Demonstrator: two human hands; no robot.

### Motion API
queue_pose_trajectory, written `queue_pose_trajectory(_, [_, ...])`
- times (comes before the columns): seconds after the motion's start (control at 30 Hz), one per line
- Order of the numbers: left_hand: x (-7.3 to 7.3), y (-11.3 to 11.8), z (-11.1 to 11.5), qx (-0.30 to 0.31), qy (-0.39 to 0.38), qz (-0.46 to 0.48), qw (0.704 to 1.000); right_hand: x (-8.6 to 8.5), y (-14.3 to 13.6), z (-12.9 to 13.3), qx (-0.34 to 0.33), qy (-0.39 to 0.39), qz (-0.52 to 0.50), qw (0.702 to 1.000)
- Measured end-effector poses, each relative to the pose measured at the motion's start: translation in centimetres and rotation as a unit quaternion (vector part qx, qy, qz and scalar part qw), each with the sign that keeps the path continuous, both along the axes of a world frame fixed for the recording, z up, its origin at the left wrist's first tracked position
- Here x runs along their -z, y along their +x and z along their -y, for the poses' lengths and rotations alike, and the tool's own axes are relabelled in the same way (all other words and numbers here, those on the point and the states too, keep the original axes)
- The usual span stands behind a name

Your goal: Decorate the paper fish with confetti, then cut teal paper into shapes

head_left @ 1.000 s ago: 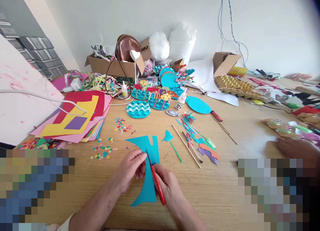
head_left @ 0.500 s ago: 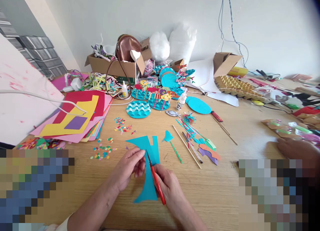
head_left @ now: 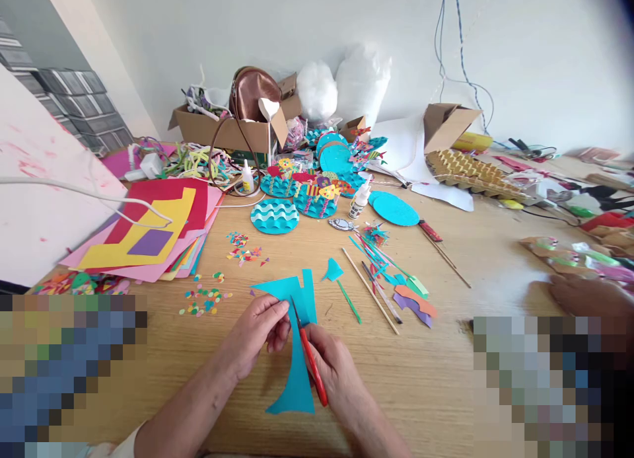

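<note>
A blue sheet of craft paper [head_left: 297, 372] with curved cut-out edges is held above the table. My left hand [head_left: 262, 326] pinches its left side between thumb and fingers. My right hand [head_left: 331, 365] is wrapped round red-handled scissors [head_left: 313, 365], their blades lying against the paper near my left fingertips. Just beyond, a small blue paper scrap [head_left: 332, 270] and a green strip [head_left: 349, 302] lie on the wood. Past my right hand are a wooden stick [head_left: 369, 289], a paintbrush [head_left: 382, 293] and orange and purple paper pieces [head_left: 415, 301].
Coloured sheets [head_left: 163, 227] are stacked at the left, with paper confetti [head_left: 205, 299] nearby. Blue decorated ovals [head_left: 275, 217] and a glue bottle [head_left: 359, 200] stand farther back. An open cardboard box [head_left: 212, 126] is by the wall. Another person's hand [head_left: 589, 296] rests at the right.
The blue paper has tilted and shifted, its upper left corner and bottom edge now slightly lower. The scissors and both hands stay almost in place.
</note>
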State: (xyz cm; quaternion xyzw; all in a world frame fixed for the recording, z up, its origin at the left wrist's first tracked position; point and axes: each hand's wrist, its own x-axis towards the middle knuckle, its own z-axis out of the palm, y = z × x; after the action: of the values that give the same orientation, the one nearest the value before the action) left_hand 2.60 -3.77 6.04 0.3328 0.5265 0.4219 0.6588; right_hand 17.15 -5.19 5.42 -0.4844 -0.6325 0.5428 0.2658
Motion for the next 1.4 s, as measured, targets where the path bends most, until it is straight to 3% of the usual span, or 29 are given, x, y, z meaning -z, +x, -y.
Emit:
queue_pose_trajectory(0.27, [0.06,-0.09,0.07,0.005,-0.014,0.012,1.000,0.80,0.12,0.27,0.003,0.009,0.011,1.000])
queue_pose_trajectory(0.8, [0.32,-0.13,0.19,0.002,-0.047,0.062,0.997,0.14,0.17,0.36,-0.015,0.009,0.022,1.000])
queue_pose_trajectory(1.4, [0.29,0.45,0.50,0.030,-0.058,0.072,0.995,0.34,-0.08,-0.06,-0.011,0.016,-0.078,0.997])
